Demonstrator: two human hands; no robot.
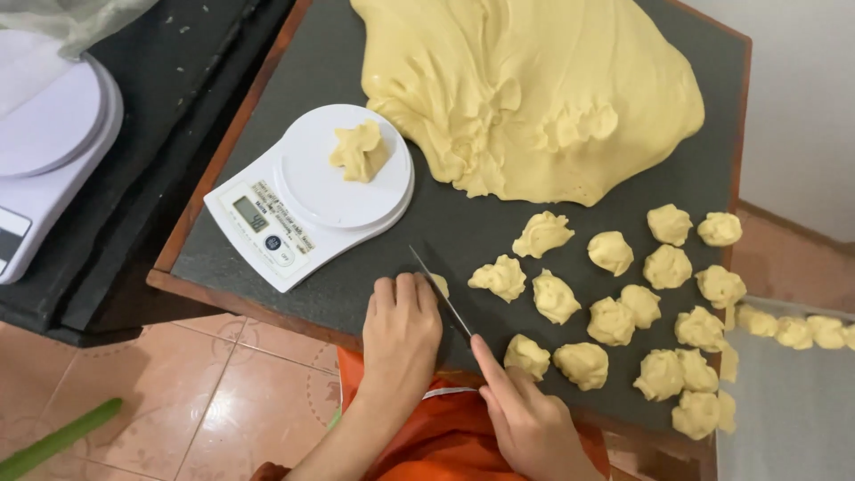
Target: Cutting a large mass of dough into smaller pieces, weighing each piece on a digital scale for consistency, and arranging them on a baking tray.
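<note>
Knife (441,289) lies gripped in right hand (534,419), forefinger along the spine. Left hand (403,325), fingers curled, covers a small dough scrap (439,284) at the scale's (303,200) 5 o'clock. Recommendation, as judgement: keep fingertips tucked, blade upright, cut cleanly.

1. Your head camera looks steeply down from above, at arm's length, onto the dark table (677,169).
2. You face its near edge; tiled floor (223,392) shows at lower left.
</note>
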